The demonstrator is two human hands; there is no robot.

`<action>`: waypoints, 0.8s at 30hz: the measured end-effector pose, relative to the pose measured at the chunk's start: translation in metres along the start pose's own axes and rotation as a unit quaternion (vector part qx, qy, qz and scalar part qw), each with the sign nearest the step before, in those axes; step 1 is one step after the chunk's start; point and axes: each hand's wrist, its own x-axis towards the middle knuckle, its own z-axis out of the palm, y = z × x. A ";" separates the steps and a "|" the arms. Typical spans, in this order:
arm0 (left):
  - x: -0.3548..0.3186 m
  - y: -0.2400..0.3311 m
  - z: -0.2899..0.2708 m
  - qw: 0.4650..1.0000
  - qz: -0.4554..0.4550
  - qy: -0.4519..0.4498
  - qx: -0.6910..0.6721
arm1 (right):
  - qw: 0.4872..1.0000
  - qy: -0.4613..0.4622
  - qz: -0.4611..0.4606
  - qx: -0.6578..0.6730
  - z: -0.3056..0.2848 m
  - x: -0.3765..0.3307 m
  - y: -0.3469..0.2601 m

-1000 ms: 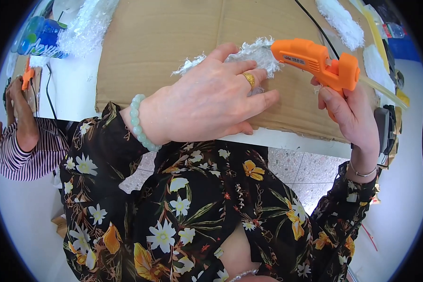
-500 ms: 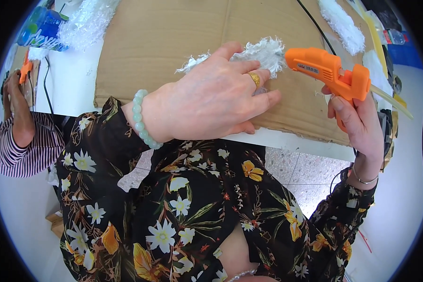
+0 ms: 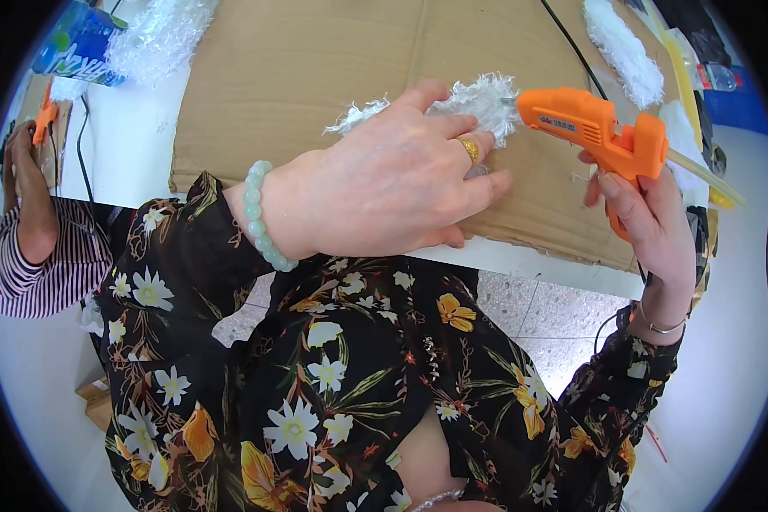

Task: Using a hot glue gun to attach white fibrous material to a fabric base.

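Note:
My right hand (image 3: pixel 644 209) is wrapped around the handle of an orange glue gun (image 3: pixel 572 115), with a pale glue stick (image 3: pixel 700 171) poking out of its back. The nozzle touches or nearly touches the right end of a shaggy white fabric strip (image 3: pixel 486 98). Over the strip lies my left hand (image 3: pixel 410 175), palm down, its fingers holding the fabric against the cardboard. That hand covers the strip's middle. Something small and whitish shows between the fingers, too hidden to name.
A brown cardboard sheet (image 3: pixel 290 68) covers the white table. Other shaggy white pieces (image 3: pixel 623 51) lie at the far right, and a white heap (image 3: pixel 158 43) at the far left beside a blue package (image 3: pixel 77 43). A black cord (image 3: pixel 572 38) runs to the gun. At left, another person (image 3: pixel 34 230) works near an orange tool.
The glue gun's back end has shifted slightly left, its nozzle staying at the fabric's right end. My left hand keeps its hold, almost still.

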 end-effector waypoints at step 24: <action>0.007 0.005 -0.002 1.000 0.016 0.009 0.020 | 0.999 0.022 0.007 0.036 -0.003 -0.003 0.001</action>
